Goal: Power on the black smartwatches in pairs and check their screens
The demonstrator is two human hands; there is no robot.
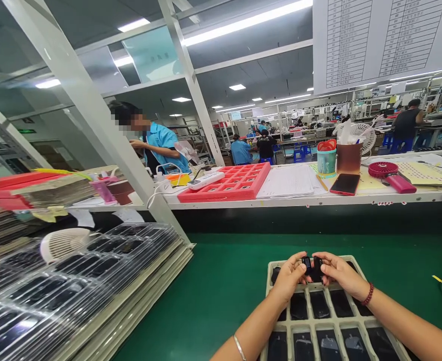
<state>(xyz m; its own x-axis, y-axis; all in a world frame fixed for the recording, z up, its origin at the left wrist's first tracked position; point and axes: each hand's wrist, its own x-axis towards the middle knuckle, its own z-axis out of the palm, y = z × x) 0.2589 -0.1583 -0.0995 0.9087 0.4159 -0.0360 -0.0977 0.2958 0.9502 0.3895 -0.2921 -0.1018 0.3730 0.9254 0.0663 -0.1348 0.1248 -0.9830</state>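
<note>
Above the near part of the bench, my left hand (289, 275) pinches a small black device (306, 263) with a glossy, screen-like face. Close beside it, my right hand (337, 272) grips a dark, rounded piece (317, 267) between thumb and fingers. The two pieces are almost together; whether they touch or are joined I cannot tell. Under both hands lies a cream-coloured tray (311, 324) with rows of compartments. Flat black items (321, 304) lie in these, some with a shiny surface. My hands and forearms cover parts of the tray.
Stacked clear trays of black parts (89, 273) stand at left, with a white fan (64, 244) among them. Across the shelf are a red compartment tray (239, 183), papers (286, 180), a phone (344, 184) and a pink fan (382, 169). A person in blue (162, 143) stands beyond.
</note>
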